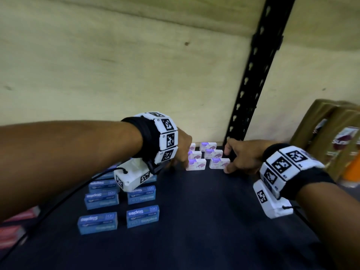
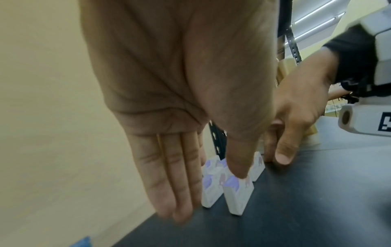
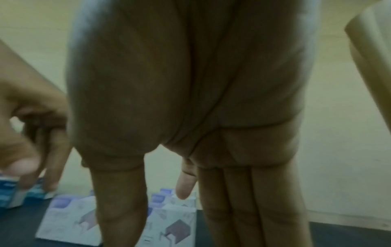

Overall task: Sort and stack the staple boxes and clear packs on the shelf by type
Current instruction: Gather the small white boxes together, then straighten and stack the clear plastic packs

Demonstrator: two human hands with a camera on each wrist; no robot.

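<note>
Several white-and-purple staple boxes (image 1: 216,153) stand in two short columns at the back of the dark shelf (image 1: 194,221). My left hand (image 1: 181,158) is at their left side with fingers straight and pointing down; in the left wrist view its thumb (image 2: 239,173) touches the top of the nearest white box (image 2: 239,198). My right hand (image 1: 229,162) is against the right side of the group, fingers straight, with its thumb (image 3: 120,208) in front of the white boxes (image 3: 65,222). Neither hand holds anything. Several blue staple boxes (image 1: 142,194) sit in rows at front left.
A black perforated shelf upright (image 1: 251,75) rises just behind the right hand, in front of a pale wall. A brown cardboard carton (image 1: 331,137) stands at the right. Blurred pink-red items (image 1: 15,227) lie at the left edge. A cable runs from my left wrist camera.
</note>
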